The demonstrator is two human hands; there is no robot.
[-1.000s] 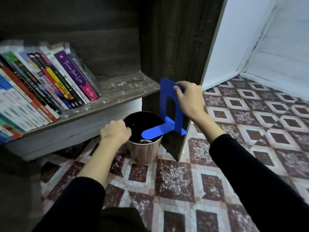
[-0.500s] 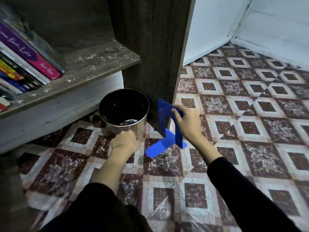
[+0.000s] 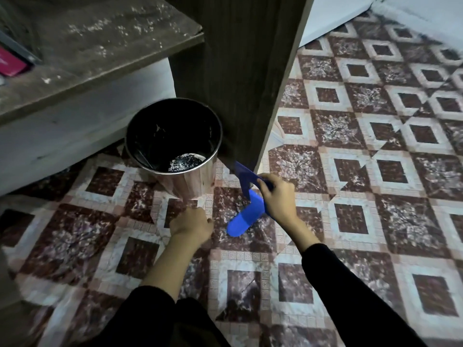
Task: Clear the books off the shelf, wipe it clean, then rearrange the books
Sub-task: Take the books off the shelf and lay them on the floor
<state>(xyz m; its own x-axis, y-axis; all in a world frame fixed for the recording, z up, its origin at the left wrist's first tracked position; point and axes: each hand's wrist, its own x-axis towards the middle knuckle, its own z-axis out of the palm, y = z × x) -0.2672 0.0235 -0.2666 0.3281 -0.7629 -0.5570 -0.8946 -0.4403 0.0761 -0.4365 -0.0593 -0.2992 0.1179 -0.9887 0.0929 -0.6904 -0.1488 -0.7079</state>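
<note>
A round metal bin (image 3: 195, 181) stands on the floor, its mouth open to the camera. It has a black liner (image 3: 160, 136), and a small heap of pale crumbs (image 3: 185, 160) lies at the bottom; nothing else shows inside.

The floor (image 3: 375, 171) is tiled in dark red and white diamonds. A white wall (image 3: 335, 13) meets it at the top right.

The shelf (image 3: 105, 51) runs along the upper left, above the bin, and its dark wooden top is speckled with pale dust. At its far left edge only the corner of a pink book (image 3: 11, 63) shows, resting on the shelf. The bookcase's dark side panel (image 3: 240, 71) comes down to the floor just behind and right of the bin.

The right hand (image 3: 276, 196) grips the upright plate of a blue bookend (image 3: 246, 216), fingers curled over its top edge. The bookend is tilted, with its rounded tongue low over the tiles, just right of the bin and in front of the panel's foot.

The left hand (image 3: 191, 225) is low beside the bin's base, fingers curled under. Its fingertips are hidden, so I cannot tell whether it holds anything. Both arms wear black sleeves (image 3: 350, 291).
</note>
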